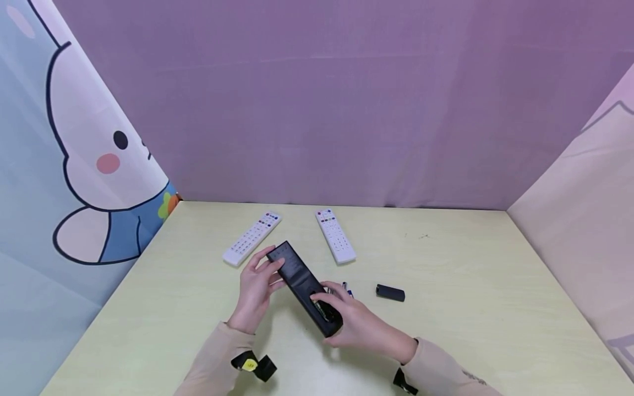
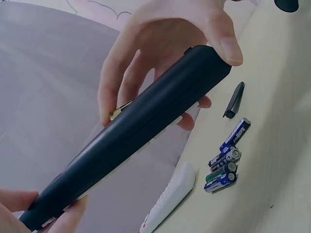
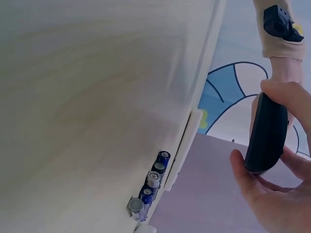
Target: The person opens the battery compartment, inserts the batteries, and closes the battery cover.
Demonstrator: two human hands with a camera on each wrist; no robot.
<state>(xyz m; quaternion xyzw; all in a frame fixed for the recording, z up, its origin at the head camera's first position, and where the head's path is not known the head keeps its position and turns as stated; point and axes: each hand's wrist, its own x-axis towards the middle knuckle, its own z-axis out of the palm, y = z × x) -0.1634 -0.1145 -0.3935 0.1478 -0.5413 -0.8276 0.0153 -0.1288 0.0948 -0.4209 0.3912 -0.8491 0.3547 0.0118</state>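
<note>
A black remote control [image 1: 297, 275] is held tilted above the table, its back with an uncovered battery compartment facing up. My left hand [image 1: 252, 294] grips its far end between thumb and fingers. Around the near end, my right hand [image 1: 364, 324] holds it, a fingertip at the compartment, where a battery [image 1: 321, 309] shows. In the left wrist view a gold-coloured tip [image 2: 119, 110] sticks up beside that finger. On the table lie several loose batteries [image 2: 222, 177], mostly hidden behind the right hand in the head view. The black battery cover [image 1: 390, 292] lies to their right.
Two white remote controls lie toward the back of the table, one slanted at the left [image 1: 252, 239] and one nearer the middle [image 1: 335, 236]. A purple cloth [image 1: 337, 110] hangs behind the pale table [image 1: 470, 324], with printed cloths on both sides.
</note>
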